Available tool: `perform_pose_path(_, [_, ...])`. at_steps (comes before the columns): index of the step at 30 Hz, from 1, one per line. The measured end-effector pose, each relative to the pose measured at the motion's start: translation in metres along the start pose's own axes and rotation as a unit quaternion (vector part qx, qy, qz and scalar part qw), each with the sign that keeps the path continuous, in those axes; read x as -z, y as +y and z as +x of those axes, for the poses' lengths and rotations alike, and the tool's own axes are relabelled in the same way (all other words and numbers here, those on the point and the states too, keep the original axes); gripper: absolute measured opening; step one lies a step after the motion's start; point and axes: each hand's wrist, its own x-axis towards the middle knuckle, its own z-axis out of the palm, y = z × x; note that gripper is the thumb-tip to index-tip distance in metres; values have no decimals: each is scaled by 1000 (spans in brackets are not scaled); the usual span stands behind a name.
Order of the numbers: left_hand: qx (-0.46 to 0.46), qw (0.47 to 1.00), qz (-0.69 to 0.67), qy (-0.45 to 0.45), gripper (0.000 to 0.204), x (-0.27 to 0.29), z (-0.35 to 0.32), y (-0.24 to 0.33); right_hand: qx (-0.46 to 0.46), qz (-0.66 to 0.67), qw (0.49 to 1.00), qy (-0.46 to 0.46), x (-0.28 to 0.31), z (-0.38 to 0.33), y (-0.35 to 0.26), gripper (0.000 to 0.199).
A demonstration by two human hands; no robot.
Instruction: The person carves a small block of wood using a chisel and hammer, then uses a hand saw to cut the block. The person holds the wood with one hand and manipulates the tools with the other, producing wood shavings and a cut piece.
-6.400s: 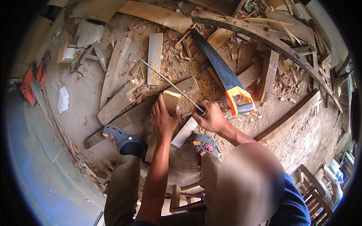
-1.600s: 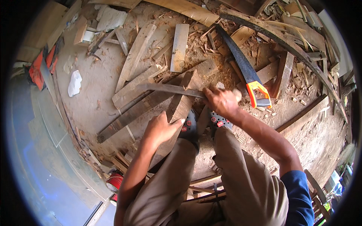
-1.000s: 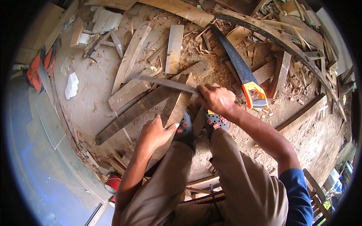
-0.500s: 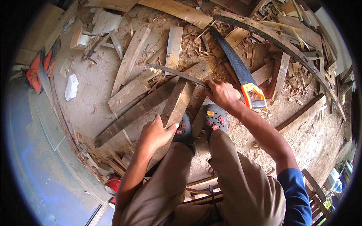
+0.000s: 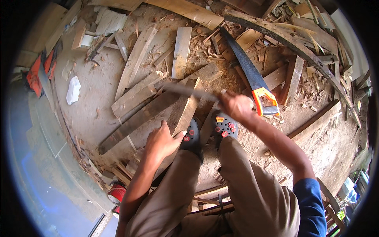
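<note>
**One long tool [image 5: 185, 89] across one wooden block [image 5: 183, 110]**

In the head view, the two hands are apart. The left hand [image 5: 161, 139], left of centre in the frame, is clamped on the wooden block, thumb along the near side. The block slants from the centre toward the lower left, beside the left knee, its upper end overlapping a dark plank [image 5: 134, 126]. The right hand [image 5: 238, 106], right of centre and blurred, is wrapped round the near end of the long tool. The tool, dark and blurred too, reaches leftward over the block's upper end; whether they touch, I cannot tell.

Grey clogs [image 5: 225, 125] with red charms show just below centre. A handsaw [image 5: 246, 65] with an orange handle lies right of the upper centre, among wood chips. A curved beam [image 5: 292, 45] spans the upper right; a white scrap [image 5: 73, 91] lies on the floor [image 5: 92, 106] at left.
</note>
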Motion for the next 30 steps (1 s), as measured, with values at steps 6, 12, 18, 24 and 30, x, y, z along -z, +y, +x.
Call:
perform_pose_path(6, [7,1000,18,19,96,-3,-3,4,121,26,988,89,7,-13,-21,31])
perform_pose_path(12, [0,1000,12,13,93,-7,0,7,-30,60,997,38,12,3,-11,29])
perform_pose_path(18, [-3,1000,11,12,90,-2,-3,11,42,42,998,6,19,1,-18,34])
perform_pose_path(24, [7,1000,13,23,92,-6,-1,5,137,41,990,18,27,-14,-44,34])
perform_pose_path(30, [-5,999,29,30,94,-11,2,5,1,26,997,71,4,11,3,30])
